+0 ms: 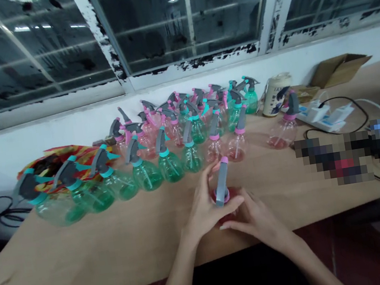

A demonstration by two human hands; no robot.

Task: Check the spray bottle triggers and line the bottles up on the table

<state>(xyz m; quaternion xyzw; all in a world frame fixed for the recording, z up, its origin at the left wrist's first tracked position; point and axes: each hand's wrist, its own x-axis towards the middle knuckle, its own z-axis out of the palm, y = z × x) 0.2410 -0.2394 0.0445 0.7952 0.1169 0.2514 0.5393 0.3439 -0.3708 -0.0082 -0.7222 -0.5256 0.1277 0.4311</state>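
Observation:
Near the table's front edge stands a pink spray bottle (220,185) with a grey trigger head and a pink nozzle pointing away from me. My left hand (205,207) is closed round its neck and head from the left. Low on the right side of the same bottle, my right hand (259,220) grips the body between thumb and fingers. Most of the bottle's body is hidden behind my hands. Just beyond it are two more pink spray bottles (236,146), and a row of green spray bottles (147,175) runs off to the left.
Several more pink and green bottles crowd against the wall. At right are a single pink bottle (281,132), a white can (276,96), a power strip (321,113) with cables and an open cardboard box (338,70). A colourful cloth bag (60,157) lies at left.

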